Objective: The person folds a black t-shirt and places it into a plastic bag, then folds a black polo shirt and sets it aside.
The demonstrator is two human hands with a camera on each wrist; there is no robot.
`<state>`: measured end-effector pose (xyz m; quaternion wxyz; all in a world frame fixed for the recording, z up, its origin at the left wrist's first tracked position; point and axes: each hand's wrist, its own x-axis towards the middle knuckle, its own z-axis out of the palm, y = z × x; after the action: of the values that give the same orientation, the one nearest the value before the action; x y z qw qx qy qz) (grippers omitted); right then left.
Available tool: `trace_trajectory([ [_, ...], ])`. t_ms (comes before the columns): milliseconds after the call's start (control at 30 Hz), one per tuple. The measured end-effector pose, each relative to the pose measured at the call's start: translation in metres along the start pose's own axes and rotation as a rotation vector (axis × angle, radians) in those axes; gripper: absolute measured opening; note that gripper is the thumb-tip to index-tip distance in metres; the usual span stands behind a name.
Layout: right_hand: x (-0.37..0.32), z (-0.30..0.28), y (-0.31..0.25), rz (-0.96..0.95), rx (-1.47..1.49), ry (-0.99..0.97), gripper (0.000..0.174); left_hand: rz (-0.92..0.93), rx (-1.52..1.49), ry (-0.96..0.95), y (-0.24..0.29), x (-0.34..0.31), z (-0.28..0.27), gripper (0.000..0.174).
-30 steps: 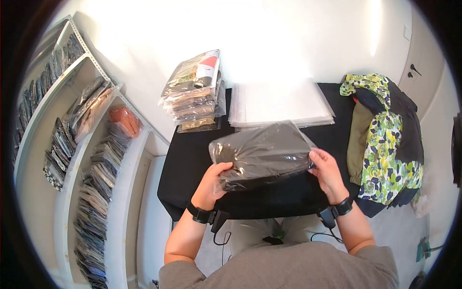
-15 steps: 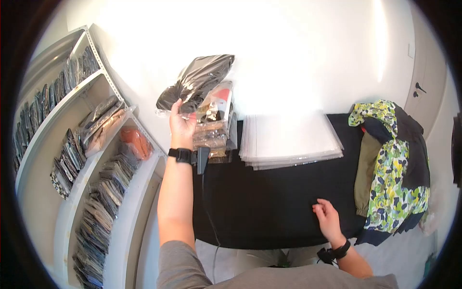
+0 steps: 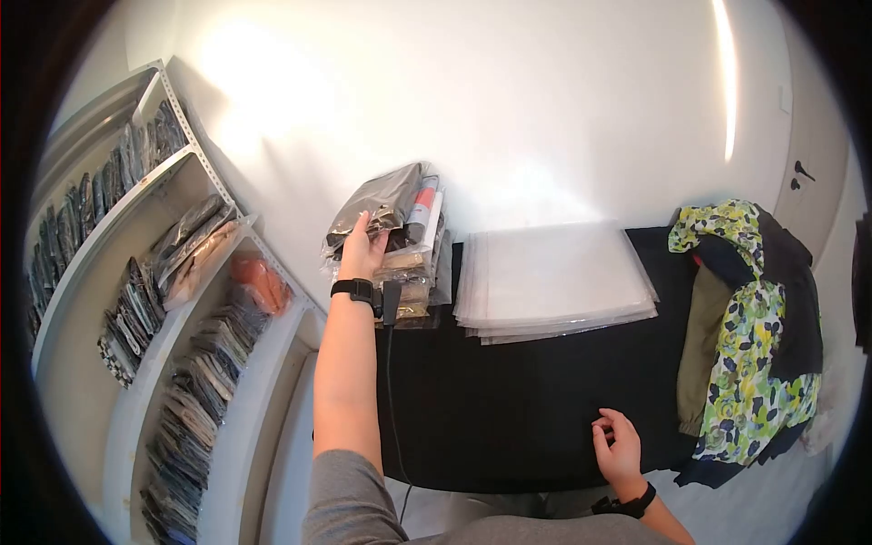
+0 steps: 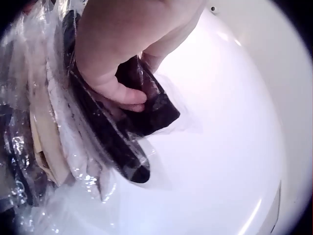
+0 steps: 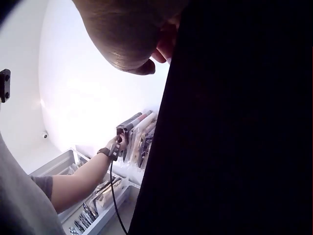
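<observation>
A dark folded garment in a clear plastic bag (image 3: 381, 193) lies on top of a stack of bagged garments (image 3: 406, 271) at the table's back left. My left hand (image 3: 361, 252) pinches its near edge; in the left wrist view the thumb and fingers of that hand (image 4: 134, 39) grip the dark bagged edge (image 4: 164, 113). Low over the front right of the black-covered table (image 3: 509, 400), my right hand (image 3: 620, 451) hangs with loosely curled fingers and holds nothing.
Beside the stack lies a pile of clear plastic bags (image 3: 554, 272). A floral hooded jacket (image 3: 740, 363) drapes over the table's right end. Shelves (image 3: 245, 391) with many bagged garments stand at the left, and a white wall (image 3: 545, 118) rises behind.
Both hands held the bagged garment over the table; the right let go and drew back. My left hand carried it up and left, then lowered it onto the stack.
</observation>
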<state>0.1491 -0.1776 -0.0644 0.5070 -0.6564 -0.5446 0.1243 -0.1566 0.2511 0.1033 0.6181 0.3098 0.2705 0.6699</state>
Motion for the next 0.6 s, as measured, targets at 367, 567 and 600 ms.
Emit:
trace_trajectory([
  [367,-0.002,0.0,0.001,-0.035,-0.012,0.015,0.025,0.154,0.035,0.028,-0.038,-0.125,-0.006,0.05],
  [567,-0.005,0.002,0.008,-0.021,0.054,0.012,0.026,0.029,0.027,0.102,-0.085,-0.167,-0.024,0.04],
  [600,-0.005,0.002,0.008,0.005,0.087,0.015,0.026,0.002,0.002,0.107,-0.096,-0.169,-0.028,0.045],
])
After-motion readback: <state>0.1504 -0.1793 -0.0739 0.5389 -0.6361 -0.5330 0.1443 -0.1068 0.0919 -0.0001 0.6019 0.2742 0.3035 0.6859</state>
